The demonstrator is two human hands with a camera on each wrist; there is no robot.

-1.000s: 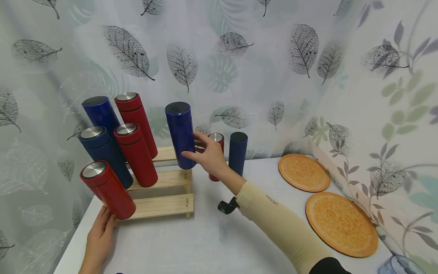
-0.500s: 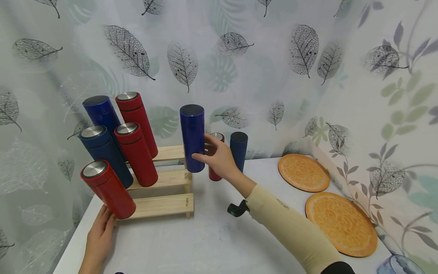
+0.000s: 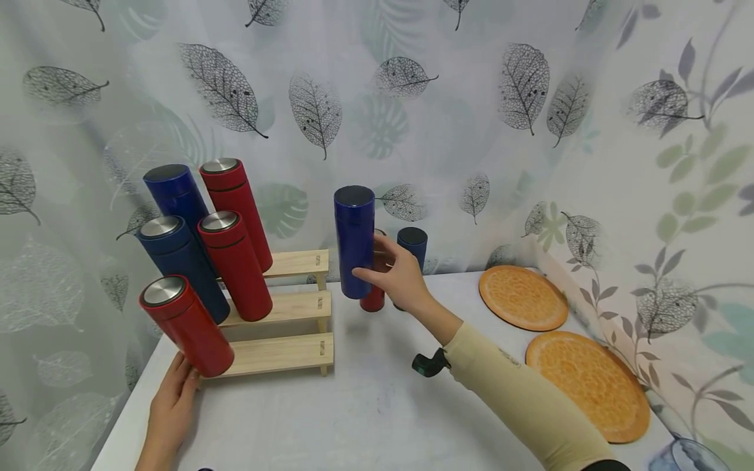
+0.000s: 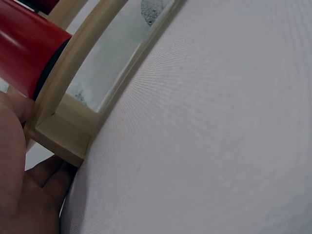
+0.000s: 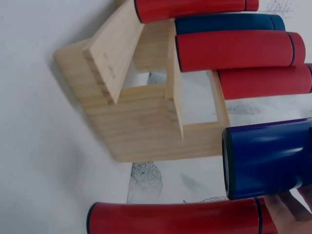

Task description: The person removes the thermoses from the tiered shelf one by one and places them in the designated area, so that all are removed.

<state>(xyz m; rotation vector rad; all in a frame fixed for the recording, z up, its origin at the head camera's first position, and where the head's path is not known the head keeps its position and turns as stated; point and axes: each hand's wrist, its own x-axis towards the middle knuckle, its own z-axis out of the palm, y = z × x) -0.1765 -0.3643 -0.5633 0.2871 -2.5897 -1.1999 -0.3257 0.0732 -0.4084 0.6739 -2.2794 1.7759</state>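
Hard to see much of the standing red bottle (image 3: 372, 301), since the right hand (image 3: 399, 275) and the blue bottle (image 3: 355, 243) it's holding cover most of it. The standing dark blue bottle (image 3: 413, 241) is half blocked by that hand too. The wrist cam on that side cuts off the held bottle's cap end. Some clear-looking thing (image 3: 688, 456) is chopped off at the bottom corner, can't tell what.

Right fingers and thumb are wrapped round the blue bottle, which is in the air just past the right end of the wooden rack (image 3: 283, 353). Left hand (image 3: 171, 409) pinches the rack's front left corner, fingertips partly hidden under it.

Count: three red bottles (image 3: 187, 327) and two blue ones (image 3: 182, 261) on the rack, eight bottles overall, plus two round orange mats (image 3: 588, 386).
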